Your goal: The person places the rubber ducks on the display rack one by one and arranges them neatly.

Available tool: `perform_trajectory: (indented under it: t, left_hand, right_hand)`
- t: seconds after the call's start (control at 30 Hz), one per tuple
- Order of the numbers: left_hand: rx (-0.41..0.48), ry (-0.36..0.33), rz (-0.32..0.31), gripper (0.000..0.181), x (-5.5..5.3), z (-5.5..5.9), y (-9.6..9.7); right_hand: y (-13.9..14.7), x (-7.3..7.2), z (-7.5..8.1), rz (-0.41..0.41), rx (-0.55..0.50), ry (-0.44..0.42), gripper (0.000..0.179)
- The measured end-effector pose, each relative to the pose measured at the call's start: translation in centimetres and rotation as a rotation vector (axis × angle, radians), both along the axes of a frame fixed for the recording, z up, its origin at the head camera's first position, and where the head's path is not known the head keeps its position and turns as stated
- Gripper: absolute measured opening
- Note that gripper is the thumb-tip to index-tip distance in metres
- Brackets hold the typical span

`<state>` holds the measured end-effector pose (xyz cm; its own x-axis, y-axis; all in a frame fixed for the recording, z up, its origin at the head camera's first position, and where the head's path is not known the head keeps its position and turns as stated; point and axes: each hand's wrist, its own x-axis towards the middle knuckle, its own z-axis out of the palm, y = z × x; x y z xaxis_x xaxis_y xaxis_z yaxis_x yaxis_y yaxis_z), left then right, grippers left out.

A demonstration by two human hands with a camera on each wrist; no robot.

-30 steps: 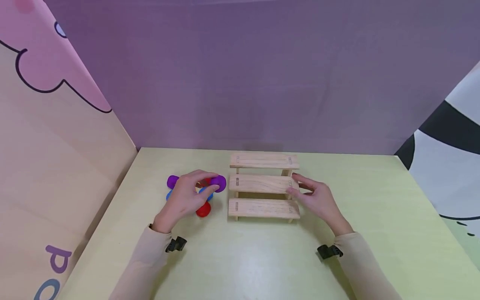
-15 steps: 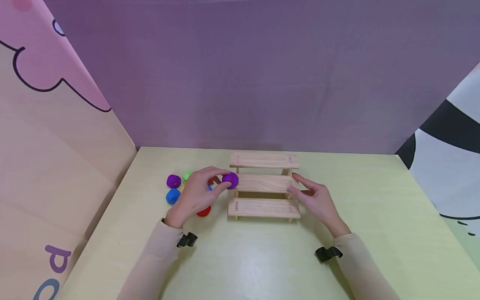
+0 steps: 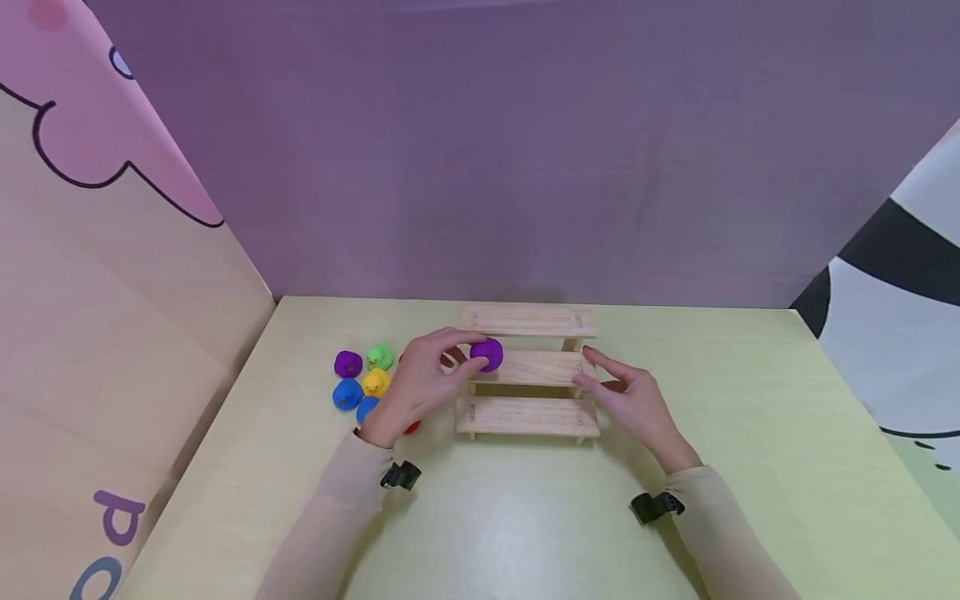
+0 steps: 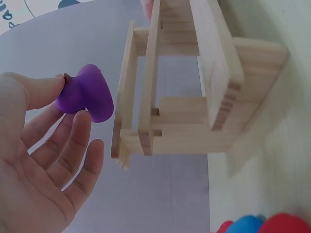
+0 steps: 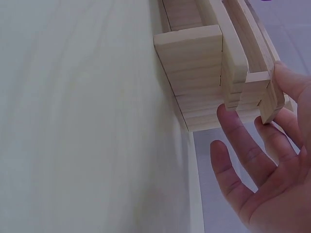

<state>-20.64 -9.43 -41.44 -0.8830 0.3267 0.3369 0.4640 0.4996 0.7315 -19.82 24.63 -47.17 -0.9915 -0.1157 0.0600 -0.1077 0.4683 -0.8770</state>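
My left hand [image 3: 426,377] pinches a purple rubber duck [image 3: 487,355] between thumb and fingertips. In the head view the duck overlaps the left part of the middle step of a three-step wooden rack [image 3: 528,417]; the left wrist view shows a gap between the duck [image 4: 87,92] and the steps. At the rack's other end my right hand [image 3: 633,400] grips the right end of the middle step. The right wrist view has its thumb [image 5: 289,80] on the upper face and fingers below the board.
Left of the rack, several small ducks lie grouped on the table: purple [image 3: 348,364], green [image 3: 380,357], yellow [image 3: 376,383] and blue [image 3: 347,394], with red ones partly hidden behind my left hand. A purple wall [image 3: 525,150] rises behind the table.
My left hand has carried the purple duck rightward from beside the rack to over the middle step, uncovering more ducks. My right hand has stayed at the rack's right end.
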Motion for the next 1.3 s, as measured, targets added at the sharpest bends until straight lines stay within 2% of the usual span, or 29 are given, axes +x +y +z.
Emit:
perform_trajectory:
  t: [0.27, 0.43, 0.67, 0.8, 1.03, 1.3]
  left_hand:
    - [0.069, 0.004, 0.005, 0.031, -0.8, 0.7, 1.7]
    - [0.099, -0.013, 0.016, 0.031, -1.2, 0.5, 2.4]
    - [0.147, 0.011, 0.005, 0.032, -1.8, 0.2, 3.7]
    - [0.142, 0.019, 0.005, 0.034, -2.2, 0.4, 4.6]
    - [0.152, -0.046, 0.038, 0.034, -3.1, 0.2, 5.9]
    - [0.136, -0.061, 0.044, 0.034, -4.0, 0.4, 7.3]
  right_hand:
    - [0.2, -0.2, 0.0, 0.003, -0.003, 0.023, 0.059]
    - [0.0, -0.4, 0.0, 0.002, -0.008, 0.014, 0.059]
    - [-0.2, -0.3, 0.1, -0.012, 0.011, 0.001, 0.061]
    - [-0.2, -0.2, 0.2, -0.018, 0.022, -0.007, 0.061]
    - [-0.1, -0.3, 0.1, -0.014, 0.025, -0.005, 0.061]
    - [-0.2, -0.3, 0.0, -0.009, 0.013, 0.001, 0.062]
